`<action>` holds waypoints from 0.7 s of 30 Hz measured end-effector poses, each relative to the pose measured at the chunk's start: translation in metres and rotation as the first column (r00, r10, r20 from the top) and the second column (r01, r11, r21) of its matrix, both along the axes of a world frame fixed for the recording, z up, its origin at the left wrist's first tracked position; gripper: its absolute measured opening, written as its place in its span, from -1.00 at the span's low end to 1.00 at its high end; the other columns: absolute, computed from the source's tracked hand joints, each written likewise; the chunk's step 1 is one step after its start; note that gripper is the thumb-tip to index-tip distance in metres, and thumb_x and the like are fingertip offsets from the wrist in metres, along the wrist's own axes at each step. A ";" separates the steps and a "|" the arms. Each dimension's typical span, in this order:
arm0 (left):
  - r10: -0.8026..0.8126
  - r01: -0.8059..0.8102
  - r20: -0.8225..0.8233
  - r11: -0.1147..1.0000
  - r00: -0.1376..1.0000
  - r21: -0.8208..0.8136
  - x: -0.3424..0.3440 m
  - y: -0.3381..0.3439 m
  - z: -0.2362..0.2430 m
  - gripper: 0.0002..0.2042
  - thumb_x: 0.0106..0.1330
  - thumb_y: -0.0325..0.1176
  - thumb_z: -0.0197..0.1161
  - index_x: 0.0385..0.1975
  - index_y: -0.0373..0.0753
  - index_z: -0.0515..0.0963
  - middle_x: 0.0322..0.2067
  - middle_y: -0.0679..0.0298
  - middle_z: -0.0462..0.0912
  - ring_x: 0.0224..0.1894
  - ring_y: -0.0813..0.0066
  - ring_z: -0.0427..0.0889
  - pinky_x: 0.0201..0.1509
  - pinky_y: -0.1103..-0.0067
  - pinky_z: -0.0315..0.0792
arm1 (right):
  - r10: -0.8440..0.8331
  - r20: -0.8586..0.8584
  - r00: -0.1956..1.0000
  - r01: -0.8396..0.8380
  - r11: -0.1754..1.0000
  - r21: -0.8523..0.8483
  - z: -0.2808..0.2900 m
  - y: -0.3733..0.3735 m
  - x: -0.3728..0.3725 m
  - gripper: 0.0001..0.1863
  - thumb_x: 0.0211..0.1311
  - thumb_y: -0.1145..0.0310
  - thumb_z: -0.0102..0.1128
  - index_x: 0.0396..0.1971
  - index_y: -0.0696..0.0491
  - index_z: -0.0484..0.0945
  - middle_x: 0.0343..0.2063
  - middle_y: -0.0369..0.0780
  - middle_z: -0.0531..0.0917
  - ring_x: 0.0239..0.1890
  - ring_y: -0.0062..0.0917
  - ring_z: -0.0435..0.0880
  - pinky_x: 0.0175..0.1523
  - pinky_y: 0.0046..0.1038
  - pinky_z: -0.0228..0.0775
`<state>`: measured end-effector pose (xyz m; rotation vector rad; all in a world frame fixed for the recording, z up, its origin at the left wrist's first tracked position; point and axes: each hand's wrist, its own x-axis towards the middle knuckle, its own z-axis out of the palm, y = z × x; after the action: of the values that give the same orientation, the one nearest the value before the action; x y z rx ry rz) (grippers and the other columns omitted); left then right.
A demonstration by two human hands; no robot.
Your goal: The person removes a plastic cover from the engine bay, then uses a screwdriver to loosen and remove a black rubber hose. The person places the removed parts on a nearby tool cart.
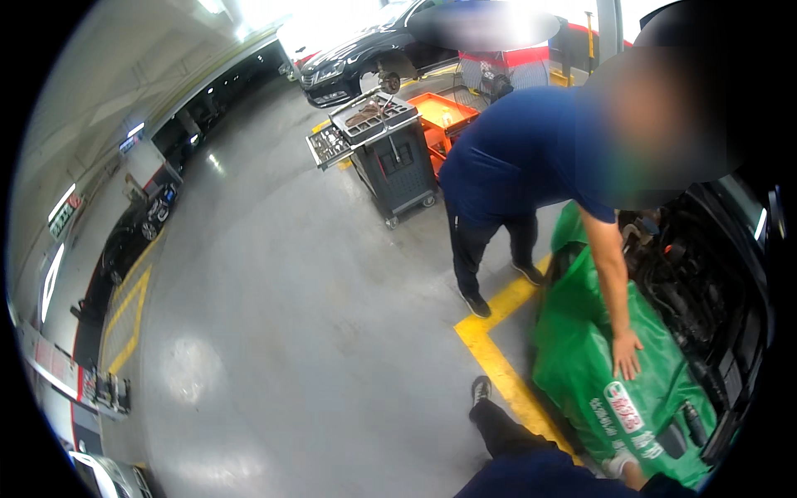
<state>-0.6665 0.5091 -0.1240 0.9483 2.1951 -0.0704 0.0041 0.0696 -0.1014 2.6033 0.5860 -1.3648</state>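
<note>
A green fender cover (581, 332) with white printing is draped over the front of a car whose engine bay (681, 282) is exposed. My right hand (618, 463), in a whitish glove, is low on this cover near the bottom edge of the view. Its fingers are too small and blurred to make out. My left hand is out of sight. A dark, elongated object (694, 423), its kind unclear, lies on the cover near the engine bay. Across from me, a person in a navy shirt (523, 149) bends over the car, one bare hand (627, 353) flat on the cover.
A dark tool cart (390, 170) with an open drawer of sockets (329, 145) stands behind the person, beside an orange cart (444, 109). Farther back is a black car (357, 54) with a front wheel off. Yellow floor lines (498, 353) run alongside the covered car.
</note>
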 end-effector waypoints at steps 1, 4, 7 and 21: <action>-0.054 0.052 0.064 0.998 0.997 0.035 0.023 0.033 -0.002 -0.42 0.42 0.03 0.15 0.24 -0.31 0.57 0.19 0.00 0.66 0.26 0.09 0.63 0.31 0.20 0.52 | -0.019 0.018 1.000 0.018 0.999 0.029 0.000 0.048 0.000 -0.32 0.10 -0.05 0.36 0.10 0.16 0.68 0.09 0.08 0.71 0.19 -0.13 0.68 0.28 -0.25 0.50; -0.221 0.200 0.216 0.973 0.951 0.115 0.093 0.127 -0.005 -0.41 0.42 0.04 0.15 0.25 -0.33 0.56 0.20 -0.02 0.65 0.27 0.07 0.62 0.32 0.21 0.51 | -0.020 0.075 0.997 0.016 0.998 0.057 -0.007 0.204 0.019 -0.27 0.10 -0.06 0.35 0.14 0.20 0.66 0.15 0.12 0.67 0.24 -0.11 0.66 0.31 -0.22 0.51; -0.315 0.271 0.292 0.945 0.903 0.182 0.136 0.222 0.011 -0.40 0.43 0.05 0.14 0.25 -0.34 0.55 0.21 -0.04 0.64 0.28 0.06 0.60 0.33 0.21 0.49 | 0.144 -0.024 0.989 -0.142 0.988 0.059 -0.052 0.377 0.034 -0.33 0.27 -0.10 0.26 0.03 0.26 0.69 -0.12 0.06 0.78 -0.11 -0.17 0.81 0.02 -0.20 0.64; -0.085 0.026 0.336 0.984 0.938 0.176 0.085 0.583 -0.016 -0.35 0.46 0.08 0.12 0.29 -0.40 0.51 0.26 -0.13 0.59 0.33 -0.03 0.54 0.39 0.24 0.44 | 0.751 0.157 0.641 -0.609 0.373 0.699 0.084 1.186 -0.197 -0.39 0.44 -0.11 0.09 0.23 0.07 0.55 0.13 -0.01 0.69 0.21 -0.07 0.64 0.30 -0.13 0.46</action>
<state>-0.5818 1.0922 -0.1403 1.0310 1.8725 0.2431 -0.1930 1.2552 -0.0178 2.0706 2.3378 -1.1806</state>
